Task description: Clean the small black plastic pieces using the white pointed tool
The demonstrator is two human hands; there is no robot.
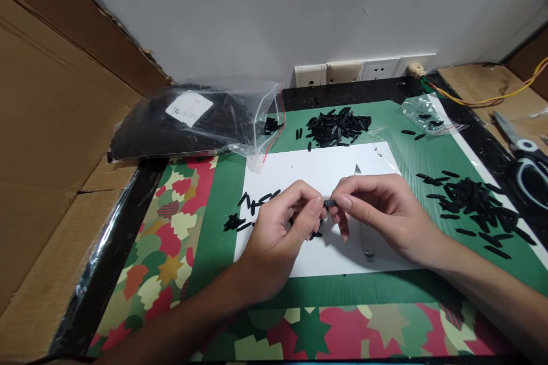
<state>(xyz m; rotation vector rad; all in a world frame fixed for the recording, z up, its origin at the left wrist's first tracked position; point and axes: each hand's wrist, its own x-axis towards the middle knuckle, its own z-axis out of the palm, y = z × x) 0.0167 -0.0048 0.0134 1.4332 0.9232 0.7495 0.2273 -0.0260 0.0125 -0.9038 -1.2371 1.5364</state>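
Observation:
Both my hands meet over a white sheet on the green mat. A small black plastic strip is pinched between the fingertips of my left hand and my right hand, one hand at each end. A few loose black strips lie on the sheet just left of my left hand. A metal blade tool lies on the sheet under my right hand, its tip showing above the fingers.
Piles of black strips sit at the back centre and at the right. A plastic bag of black parts lies back left, a small clear bag back right. Scissors rest at the far right. Cardboard walls the left.

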